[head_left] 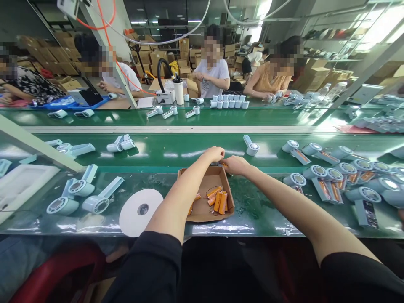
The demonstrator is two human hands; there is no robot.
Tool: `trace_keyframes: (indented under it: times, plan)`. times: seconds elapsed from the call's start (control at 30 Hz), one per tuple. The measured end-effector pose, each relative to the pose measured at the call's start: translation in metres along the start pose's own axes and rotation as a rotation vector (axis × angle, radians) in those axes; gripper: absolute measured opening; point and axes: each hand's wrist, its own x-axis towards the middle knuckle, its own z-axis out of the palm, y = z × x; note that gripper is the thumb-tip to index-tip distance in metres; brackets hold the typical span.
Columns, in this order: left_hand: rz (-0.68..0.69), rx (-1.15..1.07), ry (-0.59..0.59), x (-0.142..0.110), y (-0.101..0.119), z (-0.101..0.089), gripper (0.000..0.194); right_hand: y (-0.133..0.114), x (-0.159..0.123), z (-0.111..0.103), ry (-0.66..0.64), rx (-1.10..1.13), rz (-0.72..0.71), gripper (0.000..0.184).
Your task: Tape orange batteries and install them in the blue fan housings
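Note:
My left hand (215,153) and my right hand (235,164) meet above the far edge of an open cardboard box (206,218). The right fingers are closed around an orange battery pack (224,165), of which only a small part shows. My left hand is curled closed right beside it; what its fingers pinch is hidden. Several orange battery packs (220,202) with thin dark wires lie inside the box, some of them behind my left forearm.
A white disc-shaped roll (141,212) lies left of the box. Light-blue handheld fan bodies (97,204) stand further left; others with orange batteries showing (328,185) crowd the right. A green conveyor belt (158,152) runs behind. Co-workers (213,75) sit across.

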Motion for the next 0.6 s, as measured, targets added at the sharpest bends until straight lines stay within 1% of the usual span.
trace_keyframes:
  times: [0.2, 0.3, 0.37, 0.47, 0.53, 0.6]
  plan:
    - [-0.052, 0.017, 0.018, -0.002, 0.013, 0.003, 0.034, 0.000, -0.005, 0.006, 0.000, -0.009, 0.051, 0.054]
    - [-0.064, 0.045, 0.021, -0.005, 0.020, 0.001, 0.034, -0.003, 0.000, 0.000, 0.002, -0.011, 0.042, 0.047]
    - [-0.067, 0.063, 0.043, -0.009, 0.024, -0.003, 0.034, -0.001, 0.003, -0.006, 0.016, -0.005, 0.040, 0.041]
    - [-0.091, 0.072, 0.112, -0.015, 0.025, -0.013, 0.035, 0.004, -0.001, -0.010, 0.100, 0.027, 0.043, 0.037]
    - [-0.125, 0.065, 0.170, -0.018, 0.023, -0.023, 0.036, 0.004, -0.008, -0.004, 0.202, 0.064, 0.030, 0.041]
    - [-0.155, 0.055, 0.216, -0.021, 0.021, -0.032, 0.034, 0.001, -0.013, 0.005, 0.295, 0.110, 0.007, 0.046]
